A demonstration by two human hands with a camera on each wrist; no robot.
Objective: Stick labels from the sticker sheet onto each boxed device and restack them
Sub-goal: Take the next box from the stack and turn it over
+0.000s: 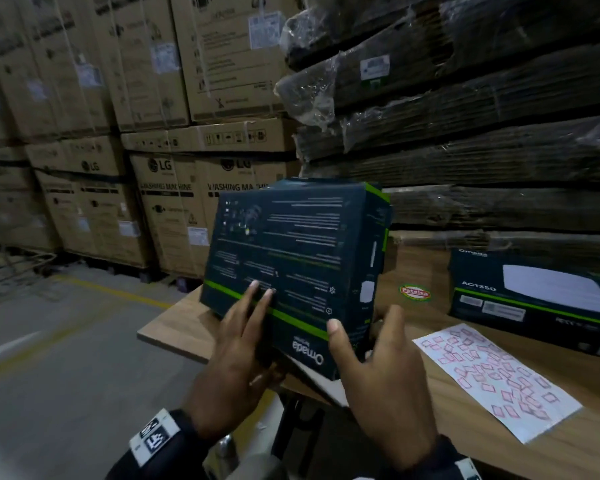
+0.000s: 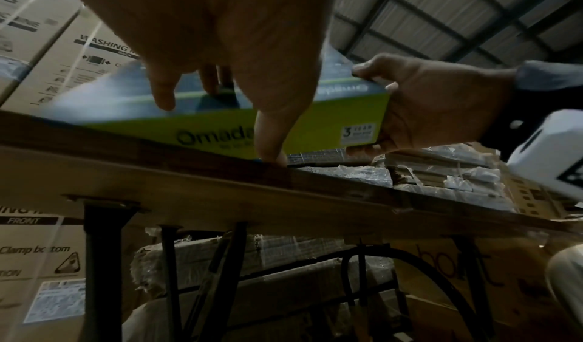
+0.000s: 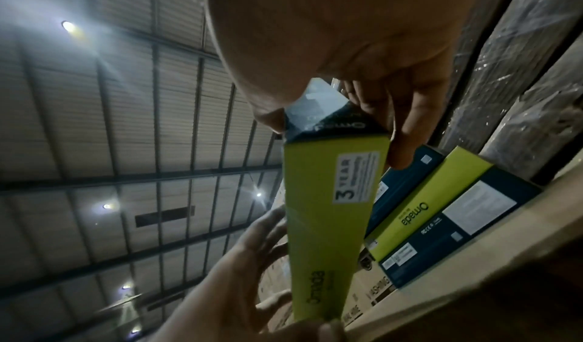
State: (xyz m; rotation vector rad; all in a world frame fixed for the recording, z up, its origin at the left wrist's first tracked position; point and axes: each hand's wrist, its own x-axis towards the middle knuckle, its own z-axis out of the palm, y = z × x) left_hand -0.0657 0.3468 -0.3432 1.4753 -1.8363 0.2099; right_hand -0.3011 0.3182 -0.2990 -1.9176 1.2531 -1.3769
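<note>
Stacked brown washing-machine cartons [image 1: 174, 216] and wrapped flat cardboard [image 1: 465, 140] back one wooden table [image 1: 568, 445]. Above its near edge, two hands hold one dark blue, green-striped Omada device box [image 1: 291, 258], tilted, printed back toward the viewer: left hand [image 1: 236, 344] with straight fingers flat on that face, right hand [image 1: 381, 368] clasping the lower right corner, thumb in front. Further boxed devices [image 1: 534, 299] rest at the table's right, two visible from the right wrist; one white sticker sheet [image 1: 492, 379] of red labels lies before them.
</note>
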